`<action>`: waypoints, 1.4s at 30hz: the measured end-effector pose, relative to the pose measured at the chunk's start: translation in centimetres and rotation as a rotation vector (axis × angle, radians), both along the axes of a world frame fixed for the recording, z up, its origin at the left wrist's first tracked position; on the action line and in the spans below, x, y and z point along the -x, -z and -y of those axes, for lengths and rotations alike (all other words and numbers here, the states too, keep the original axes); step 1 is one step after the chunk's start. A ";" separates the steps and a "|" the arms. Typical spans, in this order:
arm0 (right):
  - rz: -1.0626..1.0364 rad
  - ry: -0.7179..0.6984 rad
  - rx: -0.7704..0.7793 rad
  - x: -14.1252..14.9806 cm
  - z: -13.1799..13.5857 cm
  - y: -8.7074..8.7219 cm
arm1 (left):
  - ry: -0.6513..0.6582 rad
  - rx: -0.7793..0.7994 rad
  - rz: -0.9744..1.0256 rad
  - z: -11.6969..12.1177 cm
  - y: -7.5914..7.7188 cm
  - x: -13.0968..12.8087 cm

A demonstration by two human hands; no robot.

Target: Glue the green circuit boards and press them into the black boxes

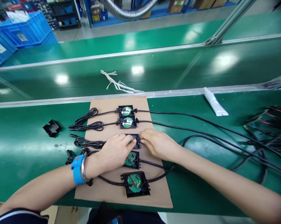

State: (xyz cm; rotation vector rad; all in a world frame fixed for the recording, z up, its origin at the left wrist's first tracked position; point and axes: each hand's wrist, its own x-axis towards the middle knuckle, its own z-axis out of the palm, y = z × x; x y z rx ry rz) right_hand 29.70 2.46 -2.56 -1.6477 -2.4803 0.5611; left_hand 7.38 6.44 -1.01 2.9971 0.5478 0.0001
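Note:
The middle black plastic housing (137, 145) lies on a cardboard sheet (152, 197), partly covered by my hands. My left hand (115, 151) reaches over it, closed, with thumb and fingertips gripping near its right inner side. Against the housing's right end, my right hand (157, 143) is pinched closed where the black cable enters; the fingers hide the exact hold. Two housings with round green circuit boards (126, 111) and white patches sit beyond. Nearer me are a partly covered housing (135, 160) and a front housing (143, 189), whose board (134, 183) has coloured wires.
Coiled black cables (90, 143) lie left of the housings, near an unattached black cover (52, 128). Long cables run right to a wire bundle (271, 124). A white tube (215, 102) and white ties (118, 84) lie farther back. Blue crates (25, 29) stand at far left.

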 end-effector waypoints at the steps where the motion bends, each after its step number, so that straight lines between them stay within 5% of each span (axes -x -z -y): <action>1: -0.020 -0.003 -0.016 -0.2 0.0 0.0 | -0.007 0.034 0.053 -0.2 -0.1 0.3; 5: -0.097 0.012 -0.201 -0.1 0.5 -1.1 | -0.167 0.149 0.273 -1.2 -1.1 2.0; 10: -0.095 -0.078 -0.329 3.0 1.4 -1.3 | -0.298 0.244 0.130 -3.2 -1.0 3.1; 18: 0.134 -0.061 -0.456 8.1 1.5 -0.5 | -0.235 0.322 0.101 -4.1 0.3 2.6; 24: 0.169 -0.075 -0.396 7.9 1.4 -1.8 | -0.192 0.334 0.085 -4.3 0.0 2.5; 28: 0.124 0.008 -0.387 7.7 1.6 -1.7 | -0.201 0.346 0.076 -4.2 0.1 2.4; 33: 0.083 -0.063 -0.336 8.4 1.2 -1.5 | -0.187 0.344 0.071 -3.9 0.1 2.5; 38: -0.069 -0.089 -0.225 5.5 0.4 -2.7 | -0.158 0.393 0.096 -5.7 -1.5 2.7; 42: -0.149 0.072 -0.352 -0.1 -2.7 -1.7 | -0.314 0.181 0.125 -8.6 -1.9 2.2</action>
